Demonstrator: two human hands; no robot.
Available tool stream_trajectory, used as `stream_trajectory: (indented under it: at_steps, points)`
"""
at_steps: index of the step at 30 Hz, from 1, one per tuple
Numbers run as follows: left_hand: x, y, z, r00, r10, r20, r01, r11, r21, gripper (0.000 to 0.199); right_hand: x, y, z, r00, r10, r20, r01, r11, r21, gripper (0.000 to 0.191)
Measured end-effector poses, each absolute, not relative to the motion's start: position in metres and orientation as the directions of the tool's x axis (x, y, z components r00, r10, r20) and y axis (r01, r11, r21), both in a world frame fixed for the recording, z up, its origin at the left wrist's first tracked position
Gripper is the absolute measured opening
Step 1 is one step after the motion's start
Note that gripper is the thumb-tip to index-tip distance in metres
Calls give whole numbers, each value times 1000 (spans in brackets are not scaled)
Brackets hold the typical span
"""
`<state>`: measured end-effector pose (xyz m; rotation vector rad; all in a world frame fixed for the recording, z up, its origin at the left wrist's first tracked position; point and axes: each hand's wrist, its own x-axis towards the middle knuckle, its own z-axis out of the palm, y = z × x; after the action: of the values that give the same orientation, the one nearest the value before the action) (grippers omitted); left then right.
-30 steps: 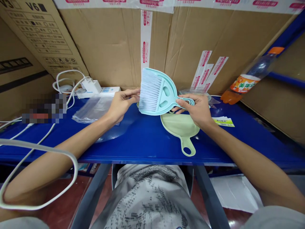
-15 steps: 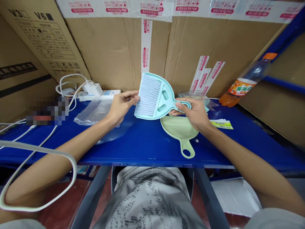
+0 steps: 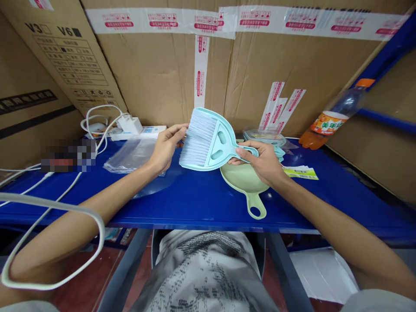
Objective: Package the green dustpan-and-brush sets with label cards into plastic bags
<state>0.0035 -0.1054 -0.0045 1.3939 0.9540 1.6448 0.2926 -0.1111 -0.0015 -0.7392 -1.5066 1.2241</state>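
Observation:
My right hand [image 3: 258, 160] is closed round the handle of a light blue hand brush [image 3: 224, 147], held above the table with its pale bristles facing left. At the bristle tips, the thumb and forefinger of my left hand [image 3: 167, 145] pinch together along the edge. Below my right hand a pale green dustpan [image 3: 245, 180] lies on the blue table [image 3: 195, 203], its holed handle towards me. My right hand and the brush cover part of the pan.
Clear plastic bags [image 3: 131, 156] lie left, near a white charger [image 3: 130, 125] and cables. A loop of white cable [image 3: 100, 234] crosses my left forearm. An orange drink bottle [image 3: 336, 117] leans at right, beyond a yellow-green card [image 3: 302, 172]. Cardboard boxes [image 3: 156, 69] stand behind.
The brush has tilted a little, its bristle end dropping down and left. My left fingertips have slid to the upper bristle edge. The whole view has shifted slightly downward.

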Motion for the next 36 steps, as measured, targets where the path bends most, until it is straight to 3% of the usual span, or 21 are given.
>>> stream_trajectory:
  at_steps: [4,8,10,12,15,17,20,23,26,31,36]
  points:
    - [-1,-103,-1,-35,935,352,-100,-354,930,53,287,-124,1,-420,872,253,-191,188,-964,49]
    - [-32,-90,7,200,962,185,45,-198,979,55,286,-131,5,-584,798,149,-129,90,-988,48]
    - [-51,-83,11,340,935,101,158,-162,974,50,289,-128,5,-604,781,158,-75,142,-987,53]
    - [-63,-78,13,478,875,78,254,-223,941,42,294,-119,4,-537,802,262,25,325,-945,50]
    - [-62,-77,11,647,758,81,315,-362,877,33,306,-99,-1,-386,777,498,363,624,-692,29]
    - [-54,-79,6,686,724,75,362,-429,827,34,314,-86,-5,-387,725,570,535,680,-501,19]
    - [-42,-81,-3,634,757,158,511,-564,648,35,323,-72,-10,-472,689,550,610,706,-360,18]
    - [-37,-84,-10,596,735,324,627,-678,384,30,325,-65,-14,-533,663,526,615,730,-297,18]
    - [-36,-86,-11,633,684,361,644,-725,244,29,324,-63,-19,-568,639,519,588,756,-289,15]
    - [-29,-95,-6,619,654,434,671,-728,141,33,324,-63,-22,-633,613,472,527,788,-317,21]
    - [-17,-104,-6,726,572,381,561,-814,151,38,325,-64,-21,-720,549,424,520,832,-194,37]
